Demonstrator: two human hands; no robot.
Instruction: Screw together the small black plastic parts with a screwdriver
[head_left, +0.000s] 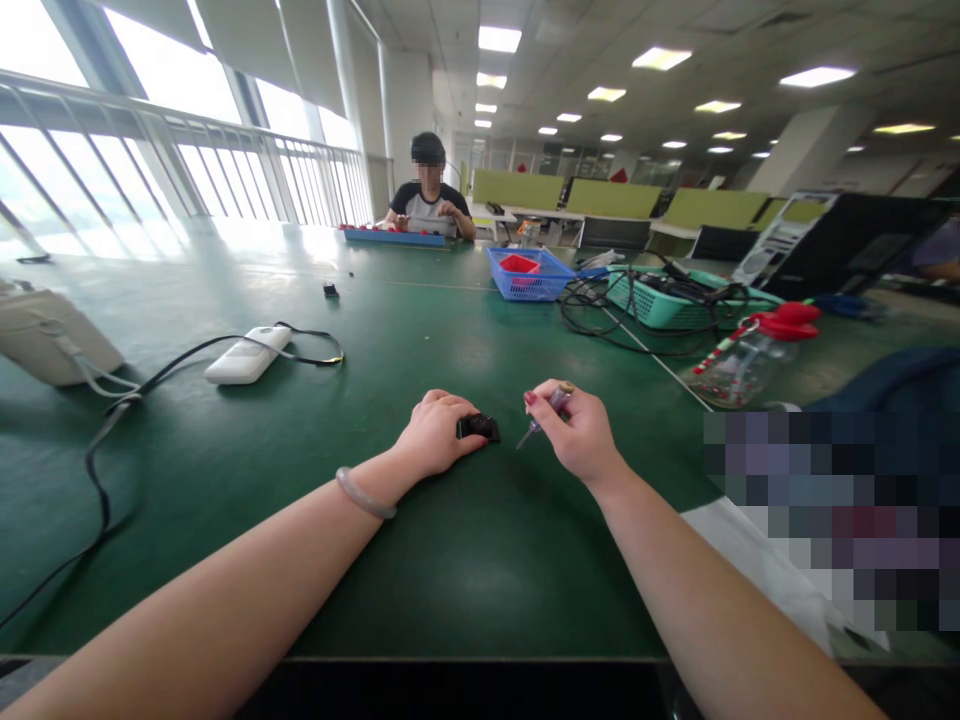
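Note:
My left hand (437,436) rests on the green table, its thumb and fingers closed round a small black block-like part (480,428). The far end of that part shows past my fingertips; the rest is covered. To the right, my right hand (576,432) grips a small screwdriver (556,402) with a clear purplish handle. Its thin shaft slants down to the left, and the tip sits a short way from the black part, apart from it.
A white power bank (249,356) with a black cable lies left. Beyond stand a blue basket (529,275), a teal basket (652,300) with tangled cables, and a red-lidded bottle (750,360) at right. Across the table (420,330) a person (429,195) sits behind a blue tray (394,238).

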